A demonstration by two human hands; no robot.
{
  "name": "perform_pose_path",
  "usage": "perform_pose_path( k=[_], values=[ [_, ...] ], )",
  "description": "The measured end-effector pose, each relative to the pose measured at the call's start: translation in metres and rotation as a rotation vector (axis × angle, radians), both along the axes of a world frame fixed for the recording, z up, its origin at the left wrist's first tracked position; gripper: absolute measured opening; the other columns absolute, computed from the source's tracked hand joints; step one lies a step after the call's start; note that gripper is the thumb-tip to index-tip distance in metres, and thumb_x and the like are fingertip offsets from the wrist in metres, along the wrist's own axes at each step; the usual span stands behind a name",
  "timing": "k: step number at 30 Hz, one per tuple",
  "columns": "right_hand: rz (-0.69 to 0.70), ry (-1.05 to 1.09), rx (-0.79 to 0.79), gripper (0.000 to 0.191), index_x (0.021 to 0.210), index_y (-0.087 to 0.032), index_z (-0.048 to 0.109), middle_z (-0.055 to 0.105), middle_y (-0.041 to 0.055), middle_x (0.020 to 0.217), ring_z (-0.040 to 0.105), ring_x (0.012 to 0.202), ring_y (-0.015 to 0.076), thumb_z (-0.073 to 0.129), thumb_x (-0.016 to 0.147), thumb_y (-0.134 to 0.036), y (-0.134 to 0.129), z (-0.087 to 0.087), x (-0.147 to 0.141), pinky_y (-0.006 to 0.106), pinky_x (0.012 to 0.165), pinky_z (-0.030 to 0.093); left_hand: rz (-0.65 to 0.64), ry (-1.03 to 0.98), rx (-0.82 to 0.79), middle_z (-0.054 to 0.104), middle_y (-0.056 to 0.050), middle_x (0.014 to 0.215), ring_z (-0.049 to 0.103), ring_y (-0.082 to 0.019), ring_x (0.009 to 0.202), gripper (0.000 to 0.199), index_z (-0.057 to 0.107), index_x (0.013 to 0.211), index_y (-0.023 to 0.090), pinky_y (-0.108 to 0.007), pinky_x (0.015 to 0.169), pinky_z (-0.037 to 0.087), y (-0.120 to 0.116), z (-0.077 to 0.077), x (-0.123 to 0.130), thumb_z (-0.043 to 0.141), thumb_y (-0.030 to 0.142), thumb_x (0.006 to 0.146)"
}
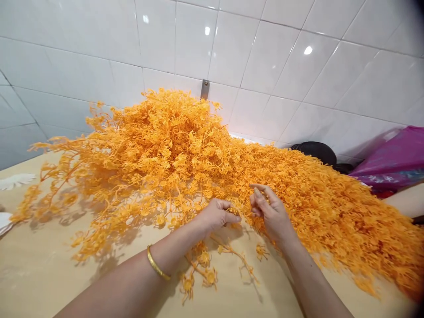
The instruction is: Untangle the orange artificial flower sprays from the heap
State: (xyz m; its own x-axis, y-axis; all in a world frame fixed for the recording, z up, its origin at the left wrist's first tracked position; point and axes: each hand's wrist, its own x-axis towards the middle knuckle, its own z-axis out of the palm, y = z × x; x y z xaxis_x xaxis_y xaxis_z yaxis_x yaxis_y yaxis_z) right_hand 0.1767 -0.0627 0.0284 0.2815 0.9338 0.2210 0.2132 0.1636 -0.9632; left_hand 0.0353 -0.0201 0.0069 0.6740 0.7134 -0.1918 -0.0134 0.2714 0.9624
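A large heap of orange plastic flower sprays spreads across the tan table. My left hand, with a gold bangle at the wrist, is closed on an orange flower spray at the heap's front edge; blossoms hang below its wrist. To its right, my right hand is raised over the heap with thumb and fingers pinched together; what it holds, if anything, is too small to tell. A loose stem and a single orange flower piece lie on the table below the hands.
Behind the heap rises a white tiled wall with a metal bracket. Black round objects and a purple cloth are at the right, beside part of another person's arm. White pieces lie at the left edge.
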Motion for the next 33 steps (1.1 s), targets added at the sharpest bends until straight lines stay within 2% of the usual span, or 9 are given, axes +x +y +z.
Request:
perform_pose_path(
  k=[4, 6, 8, 12, 14, 19, 24, 30, 33],
  values=[
    [0.192, -0.388, -0.016, 0.022, 0.087, -0.020, 0.059, 0.057, 0.0013, 0.077, 0.051, 0.071, 0.0139, 0.056, 0.070, -0.034, -0.004, 0.001, -0.012, 0.025, 0.062, 0.039, -0.051, -0.031, 0.116, 0.043, 0.005, 0.044, 0.033, -0.005, 0.042, 0.010, 0.055, 0.053, 0.013, -0.021, 0.044, 0.022, 0.000, -0.005, 0.000, 0.062, 0.020, 0.054],
    [0.200, -0.425, 0.009, 0.014, 0.073, -0.018, 0.059, 0.055, 0.0005, 0.070, 0.050, 0.069, 0.0132, 0.054, 0.072, -0.031, -0.004, 0.000, -0.015, 0.024, 0.063, 0.038, -0.067, -0.049, 0.137, 0.045, 0.004, 0.047, 0.036, -0.005, 0.043, 0.012, 0.055, 0.055, 0.013, -0.020, 0.045, 0.025, 0.000, -0.007, 0.000, 0.062, 0.022, 0.055],
    [0.037, -0.318, 0.054, 0.017, 0.066, -0.018, 0.054, 0.049, -0.0022, 0.058, 0.046, 0.056, 0.0100, 0.051, 0.074, -0.032, -0.002, 0.000, -0.009, 0.022, 0.054, 0.036, -0.066, -0.036, 0.141, 0.045, 0.004, 0.047, 0.036, -0.005, 0.043, 0.018, 0.051, 0.053, 0.014, -0.020, 0.044, 0.026, 0.000, -0.010, -0.001, 0.062, 0.027, 0.056],
    [-0.484, 0.147, 0.294, 0.021, 0.063, -0.019, 0.042, 0.035, -0.0081, 0.047, 0.031, 0.039, 0.0058, 0.052, 0.072, -0.035, 0.001, 0.006, 0.025, 0.019, 0.040, 0.030, -0.040, 0.109, 0.195, 0.043, 0.005, 0.045, 0.036, -0.005, 0.040, 0.022, 0.046, 0.052, 0.014, -0.019, 0.041, 0.023, -0.004, -0.013, 0.001, 0.061, 0.030, 0.057],
    [-0.559, 0.199, 0.327, 0.021, 0.064, -0.019, 0.042, 0.036, -0.0079, 0.048, 0.033, 0.040, 0.0055, 0.054, 0.071, -0.034, 0.000, 0.008, 0.036, 0.018, 0.039, 0.031, -0.002, 0.144, 0.215, 0.043, 0.005, 0.045, 0.036, -0.005, 0.040, 0.020, 0.047, 0.054, 0.014, -0.019, 0.041, 0.024, -0.007, -0.012, 0.001, 0.060, 0.029, 0.057],
    [-0.335, -0.104, 0.109, 0.016, 0.084, -0.019, 0.050, 0.048, -0.0047, 0.054, 0.041, 0.043, 0.0071, 0.051, 0.074, -0.032, -0.005, 0.004, 0.013, 0.020, 0.043, 0.034, -0.061, 0.079, 0.166, 0.052, 0.002, 0.058, 0.046, -0.007, 0.049, 0.018, 0.050, 0.064, 0.013, -0.019, 0.048, 0.032, -0.005, -0.006, -0.001, 0.062, 0.021, 0.053],
    [-0.100, -0.259, 0.039, 0.029, 0.105, -0.020, 0.049, 0.056, -0.0004, 0.069, 0.044, 0.046, 0.0081, 0.045, 0.078, -0.029, -0.008, 0.005, -0.001, 0.022, 0.046, 0.036, -0.103, 0.030, 0.181, 0.045, 0.005, 0.053, 0.037, -0.004, 0.044, 0.015, 0.050, 0.064, 0.013, -0.018, 0.045, 0.027, 0.003, -0.006, -0.007, 0.060, 0.022, 0.057],
    [0.135, -0.501, 0.097, 0.024, 0.094, -0.020, 0.059, 0.060, 0.0049, 0.094, 0.054, 0.087, 0.0178, 0.052, 0.074, -0.030, -0.012, 0.007, -0.009, 0.029, 0.076, 0.040, -0.111, 0.064, 0.202, 0.040, 0.005, 0.042, 0.032, -0.004, 0.038, 0.020, 0.049, 0.057, 0.013, -0.019, 0.041, 0.022, 0.004, -0.009, -0.006, 0.056, 0.030, 0.065],
    [0.256, -0.622, 0.099, 0.022, 0.093, -0.023, 0.060, 0.061, 0.0024, 0.090, 0.054, 0.083, 0.0151, 0.051, 0.074, -0.021, -0.012, 0.001, -0.020, 0.026, 0.073, 0.039, -0.116, 0.027, 0.212, 0.039, 0.006, 0.043, 0.031, -0.003, 0.038, 0.016, 0.048, 0.054, 0.013, -0.019, 0.040, 0.021, 0.002, -0.008, -0.004, 0.059, 0.022, 0.059]
  ],
)
